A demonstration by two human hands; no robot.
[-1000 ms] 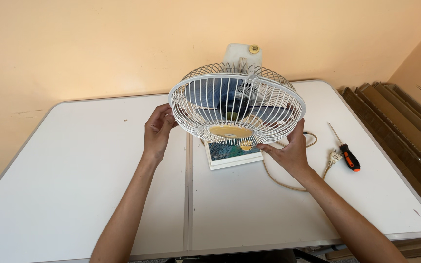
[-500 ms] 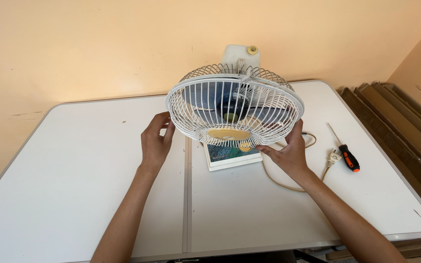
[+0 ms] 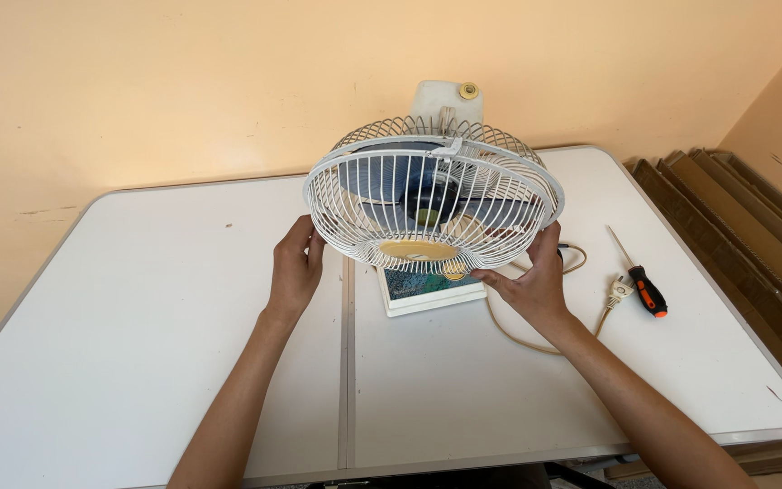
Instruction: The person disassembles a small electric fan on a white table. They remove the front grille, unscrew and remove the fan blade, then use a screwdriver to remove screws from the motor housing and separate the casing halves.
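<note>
Item: small white table fan (image 3: 433, 204) with a round wire-mesh guard, dark blue blades behind the wires, and a pale yellow round cap at the centre of the front grille. It stands between your two hands, tilted so the grille faces down toward you. A cream plastic motor housing (image 3: 446, 98) with a small yellow knob on top rises behind the guard, beyond your hands.

Base: flat square white base (image 3: 431, 288) under the guard, between your wrists; its top face carries a rectangular blue-green label panel, print too small to make out.

Hands: your left hand (image 3: 295, 268) is at the guard's left lower rim, fingers curled up against the wires, thumb apart; it touches the rim, though whether it grips firmly you cannot tell. Your right hand (image 3: 530, 282) cups the guard's right lower rim, thumb up against the outer ring, fingers reaching under toward the centre.

Cord: beige power cord (image 3: 509, 333) loops on the bench under and just beyond your right wrist, ending in a white plug (image 3: 620, 292) to the right of your right hand.

Tool: screwdriver with an orange and black handle (image 3: 643, 282) lies just beside the plug, further right.

Surface: white folding bench (image 3: 138, 299) with a centre seam running between your forearms.

Beside the bench, far right of your right hand: brown corrugated cardboard sheets (image 3: 744, 226) stacked on edge.
</note>
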